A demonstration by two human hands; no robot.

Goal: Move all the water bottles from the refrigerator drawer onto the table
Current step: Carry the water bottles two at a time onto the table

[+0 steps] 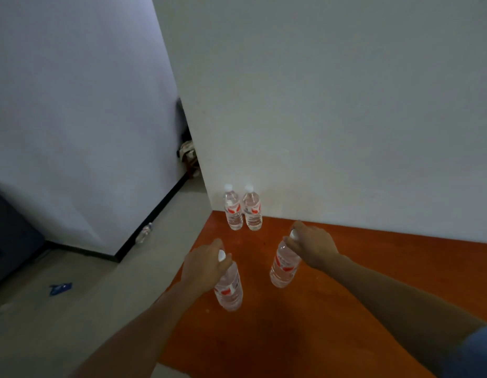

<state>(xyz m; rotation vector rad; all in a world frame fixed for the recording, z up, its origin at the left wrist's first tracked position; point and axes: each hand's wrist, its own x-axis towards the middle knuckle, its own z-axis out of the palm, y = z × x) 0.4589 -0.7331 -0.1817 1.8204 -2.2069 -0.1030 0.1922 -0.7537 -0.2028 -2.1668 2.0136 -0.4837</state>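
Observation:
Two clear water bottles with red labels and white caps stand side by side at the far corner of the orange table point(386, 268), the left one point(232, 211) touching the right one point(252, 211), against the white wall. My left hand point(205, 266) grips the neck of a third water bottle point(229, 291) over the table's left part. My right hand point(311, 245) holds a fourth water bottle point(284, 267) by its neck, to the right. Both held bottles tilt slightly. The refrigerator drawer is out of view.
The table's left edge runs diagonally, with grey floor beyond it. A bottle point(144, 233) lies on the floor by the black skirting. A blue scrap point(60, 288) lies on the floor at left. A dark appliance edge point(8, 241) is at far left.

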